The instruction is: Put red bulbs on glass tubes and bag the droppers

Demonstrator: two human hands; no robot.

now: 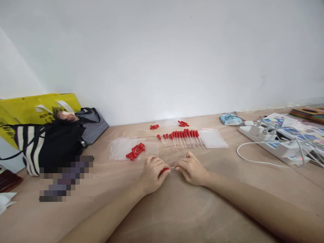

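Near the middle of the table, my left hand [155,173] is closed around a red rubber bulb [164,170]. My right hand [191,168] pinches a thin clear dropper tube [172,168], whose left end meets the bulb; how deep it sits is hidden by my fingers. Just beyond my hands lies a row of droppers with red bulbs [186,134], their clear tubes pointing toward me. Bare clear tubes [152,149] lie side by side to the left of that row. Loose red bulbs [135,152] are heaped on clear plastic bags [117,148].
More red bulbs [182,124] lie farther back. Clear bags [215,138] are right of the row. A white power strip [275,148] with plugs and cables occupies the right, near a blue packet [230,119]. At left are a black bag [55,145] and yellow bag [25,109].
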